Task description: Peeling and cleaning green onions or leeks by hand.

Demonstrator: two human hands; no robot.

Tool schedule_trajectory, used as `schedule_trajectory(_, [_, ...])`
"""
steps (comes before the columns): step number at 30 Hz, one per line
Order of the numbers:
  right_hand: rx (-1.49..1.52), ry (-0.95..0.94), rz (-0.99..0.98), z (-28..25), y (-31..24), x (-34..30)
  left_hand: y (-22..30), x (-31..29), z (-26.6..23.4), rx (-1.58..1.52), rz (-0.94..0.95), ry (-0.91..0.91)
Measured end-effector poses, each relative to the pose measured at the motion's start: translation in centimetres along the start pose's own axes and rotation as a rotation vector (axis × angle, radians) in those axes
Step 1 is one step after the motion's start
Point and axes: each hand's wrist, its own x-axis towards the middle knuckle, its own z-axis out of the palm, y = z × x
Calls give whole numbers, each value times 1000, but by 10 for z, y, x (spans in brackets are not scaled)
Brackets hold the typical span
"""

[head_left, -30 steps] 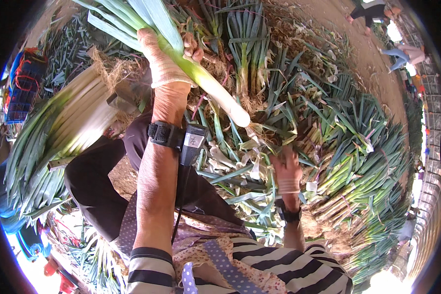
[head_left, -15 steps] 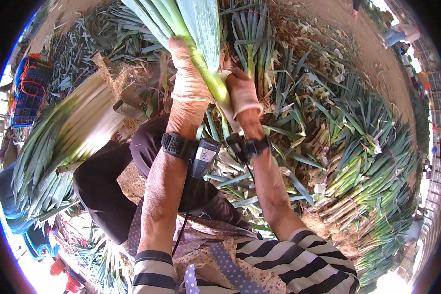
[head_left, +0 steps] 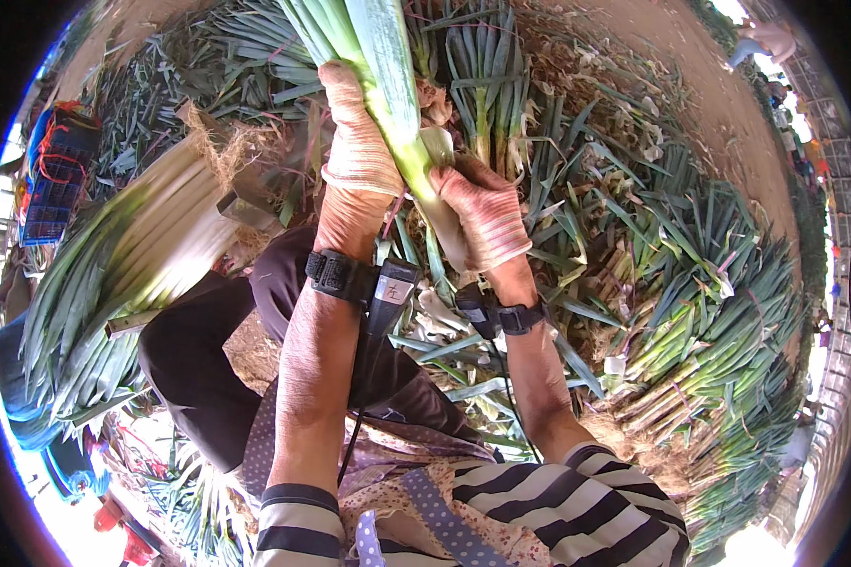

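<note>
A large leek [head_left: 399, 123] slants across the upper middle, its green leaves pointing away from me and its pale shank toward me. My left hand [head_left: 357, 132], in a striped knit glove, is wrapped round it just below the leaves, thumb stretched along it. My gloved right hand [head_left: 484, 208] is closed at the shank's right side, with the thumb lying against it. A pale flap of outer leaf [head_left: 438, 146] stands out from the leek just above that thumb. The fingers under the leek are hidden, and so is most of its root end.
A thick bundle of trimmed leeks [head_left: 151, 222] rests on a metal-edged support [head_left: 248, 208] at my left. Heaped leeks [head_left: 719, 321] lie along the right, loose leaf scraps between. A blue crate [head_left: 52, 203] stands far left; another person [head_left: 766, 42] is at the far upper right.
My right hand has shifted right and slightly toward me, turning so its thumb shows on the shank. A pale flap now stands out there. The leek's leaves have swung a little right.
</note>
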Motion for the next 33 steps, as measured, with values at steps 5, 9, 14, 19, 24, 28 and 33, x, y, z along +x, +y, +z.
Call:
schedule_trajectory(5, [-115,11,-173,-4,23,6,-2,1,3,-21,27,-65])
schedule_trajectory(9, [-697,58,240,-16,51,-6,-1,6,-5,-202,-46,-198])
schedule_trajectory(14, [-821,75,290,-32,84,-34,9,8,-6,-230,-76,-419])
schedule_trajectory(19, [-976,33,393,-27,94,-66,6,-4,-6,-213,-120,-236])
schedule_trajectory(24, [-1154,-100,305,-45,140,-122,20,-19,-3,-220,-172,-287])
schedule_trajectory(28, [-1364,-237,758,-148,231,-234,10,7,-7,-251,-221,-276])
schedule_trajectory(33, [-1205,-138,766,-180,178,-226,40,8,-27,-393,-85,-166])
